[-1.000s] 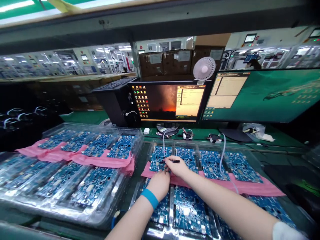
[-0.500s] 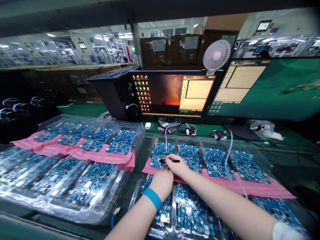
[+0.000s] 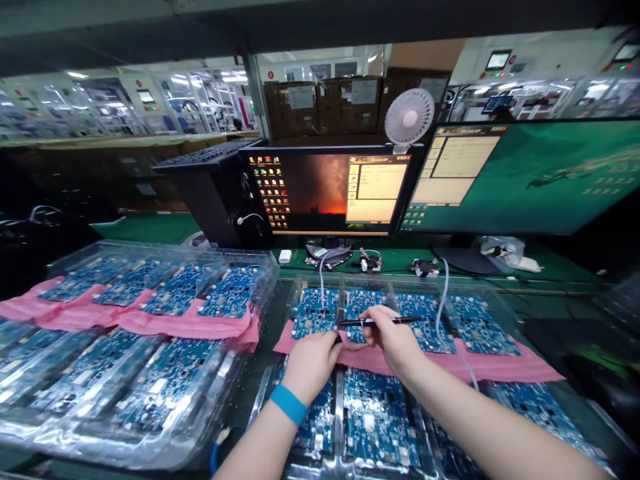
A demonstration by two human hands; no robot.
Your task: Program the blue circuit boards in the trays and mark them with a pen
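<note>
My right hand (image 3: 393, 337) grips a slim black pen (image 3: 353, 323) between thumb and fingers, its tip pointing left above the circuit boards. Closed and lower to the left is my left hand (image 3: 311, 363), with a blue band (image 3: 289, 403) on its wrist. A small black piece, perhaps the pen's cap, shows at its fingertips (image 3: 338, 339). Just beyond the left hand, a blue circuit board (image 3: 315, 310) lies in the clear plastic tray, and a white cable (image 3: 321, 283) reaches down to it. Pink sheeting (image 3: 365, 360) runs across the tray beneath my hands.
A second clear tray (image 3: 170, 460) of boards and pink sheeting stands at left. Behind are two monitors (image 3: 320, 193), (image 3: 540, 187), a black computer case (image 3: 200, 193) and a small white fan (image 3: 410, 117). Another white cable (image 3: 443, 293) hangs over the right-hand boards.
My hands, together before, have separated. The right hand has moved right with the pen, which now shows longer; a small black piece stays at the left fingertips. The view has shifted slightly.
</note>
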